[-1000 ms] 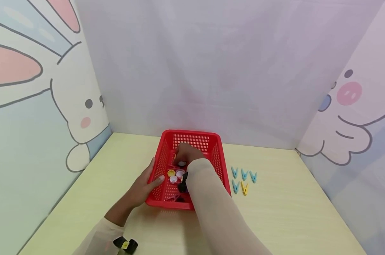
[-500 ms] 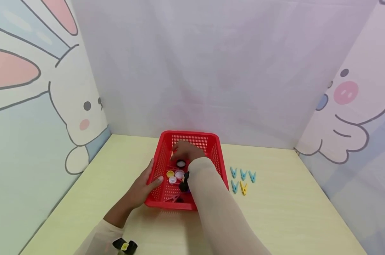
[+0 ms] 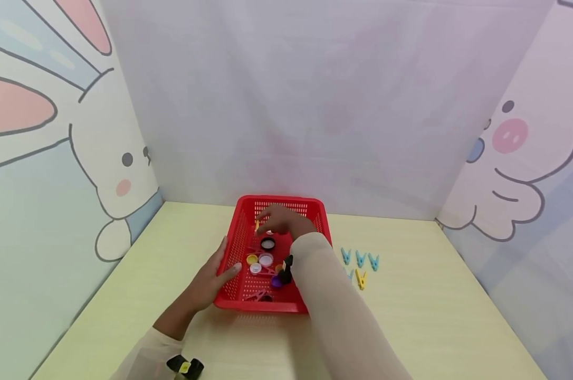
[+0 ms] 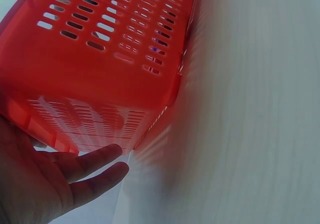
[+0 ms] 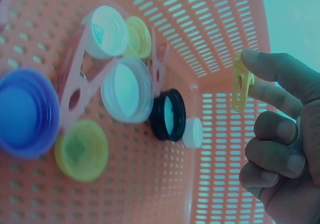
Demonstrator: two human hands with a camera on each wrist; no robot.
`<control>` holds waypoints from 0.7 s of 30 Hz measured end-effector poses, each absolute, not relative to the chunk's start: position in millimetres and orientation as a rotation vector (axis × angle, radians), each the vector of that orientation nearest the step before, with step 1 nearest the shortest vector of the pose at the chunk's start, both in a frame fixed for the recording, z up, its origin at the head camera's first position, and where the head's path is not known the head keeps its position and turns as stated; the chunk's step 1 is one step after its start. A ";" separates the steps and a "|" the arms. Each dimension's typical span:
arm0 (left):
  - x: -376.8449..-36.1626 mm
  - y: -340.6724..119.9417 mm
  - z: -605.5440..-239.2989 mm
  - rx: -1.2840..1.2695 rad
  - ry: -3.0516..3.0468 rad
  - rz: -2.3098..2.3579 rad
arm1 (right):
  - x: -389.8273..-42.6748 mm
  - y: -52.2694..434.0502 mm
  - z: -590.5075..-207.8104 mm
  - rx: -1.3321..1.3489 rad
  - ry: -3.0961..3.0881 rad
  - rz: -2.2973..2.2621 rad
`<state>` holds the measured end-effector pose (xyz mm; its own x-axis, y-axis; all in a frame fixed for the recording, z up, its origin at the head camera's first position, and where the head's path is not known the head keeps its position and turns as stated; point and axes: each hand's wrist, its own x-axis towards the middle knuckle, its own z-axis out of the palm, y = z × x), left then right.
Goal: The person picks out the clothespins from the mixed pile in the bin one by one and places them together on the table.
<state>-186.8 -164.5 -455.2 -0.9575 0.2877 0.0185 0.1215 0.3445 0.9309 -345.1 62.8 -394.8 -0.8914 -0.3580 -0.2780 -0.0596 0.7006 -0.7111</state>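
A red perforated plastic basket (image 3: 263,306) stands on the table. My left hand (image 3: 207,285) holds its left side, thumb over the rim and the other fingers along the outer wall. Inside the basket's far part, my right hand (image 3: 283,218) pinches a yellow clothespin (image 5: 241,86) between thumb and index finger; the other fingers are curled. Below lie bottle caps: a black-rimmed one (image 5: 168,115), a blue-purple one (image 5: 27,113), a clear one (image 5: 127,89), white and yellow ones. Pink clothespins (image 5: 75,91) lie among them. The right forearm hides part of the basket.
Right of the basket, light-blue clothespins (image 3: 360,258) stand in a row on the table, with a yellow clothespin (image 3: 361,279) in front. The right sleeve partly covers another blue one. Behind is a pale cloth wall (image 3: 286,105); printed side panels flank the table.
My right hand has risen from the basket floor with the yellow clothespin and shifted slightly right, uncovering the black-rimmed cap and a white one. The left hand keeps its hold.
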 end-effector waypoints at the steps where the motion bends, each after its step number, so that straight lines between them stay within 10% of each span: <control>1: -186.8 -164.4 -454.8 0.379 2.452 1.678 | -344.5 65.1 -392.9 -0.336 2.513 -1.023; 21: -189.2 -157.5 -459.3 0.343 2.422 1.718 | -309.4 116.2 -362.3 -0.620 2.580 -0.859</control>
